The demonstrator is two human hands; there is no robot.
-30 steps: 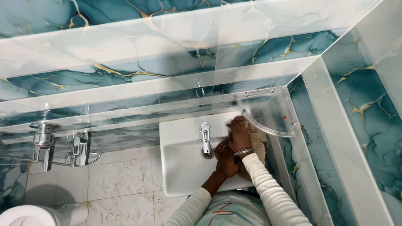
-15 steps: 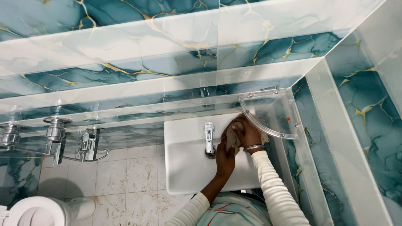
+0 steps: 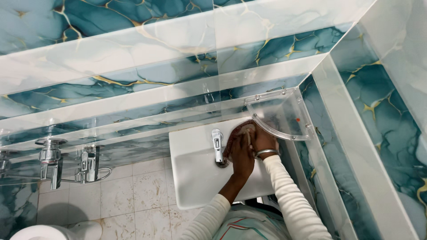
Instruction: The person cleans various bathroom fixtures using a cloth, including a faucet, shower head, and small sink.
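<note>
Cloth (image 3: 240, 131) — seemingly under both hands' grip

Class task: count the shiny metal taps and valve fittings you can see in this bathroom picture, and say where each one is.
3. One chrome basin tap stands on the white ceramic washbasin. Two chrome wall valves are mounted left of it, above the floor. Another may be cut off at the left edge.

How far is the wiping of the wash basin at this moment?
Done: the basin bowl looks white and clean. In hand: both hands work behind the tap; the left hand and the right hand press a brownish cloth on the back ledge. Left: the floor tiles show brown stains, and the clear corner shelf is untouched.
</note>
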